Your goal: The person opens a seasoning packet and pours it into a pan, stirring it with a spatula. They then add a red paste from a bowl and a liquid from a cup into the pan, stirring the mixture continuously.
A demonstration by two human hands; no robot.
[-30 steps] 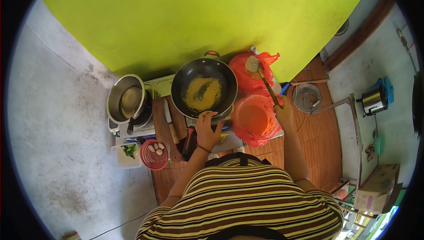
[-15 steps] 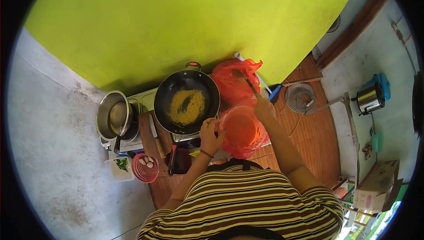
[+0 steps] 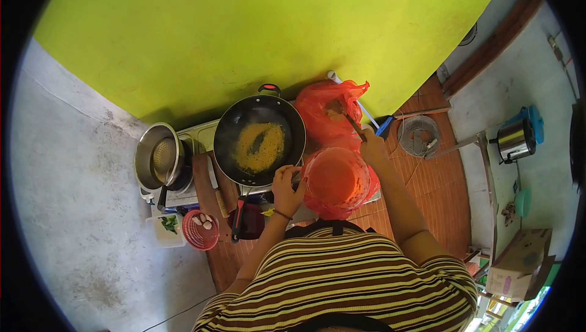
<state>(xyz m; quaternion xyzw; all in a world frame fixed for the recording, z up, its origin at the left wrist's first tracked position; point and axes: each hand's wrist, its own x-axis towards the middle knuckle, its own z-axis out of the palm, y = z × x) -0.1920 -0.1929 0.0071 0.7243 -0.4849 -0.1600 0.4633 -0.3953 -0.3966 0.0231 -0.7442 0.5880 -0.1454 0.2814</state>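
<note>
My right hand is wrapped round the handle of a spatula. The spatula's blade end reaches over a red plastic bag and shows brownish there. Below the bag stands a round red tub, with red plastic around it. My left hand has its fingers curled between the tub's left edge and the wok; I cannot tell what dark thing is at its fingertips. A black wok on the stove holds a yellow-orange paste spread over its bottom.
A knife lies on a wooden board left of the wok. Further left are a steel pot, a pink basket with pale pieces and a clear container with green leaves. A blue-headed broom leans by the wall.
My right hand has shifted slightly to the right and up with the spatula. My left hand stays by the tub, and the view has moved a little.
</note>
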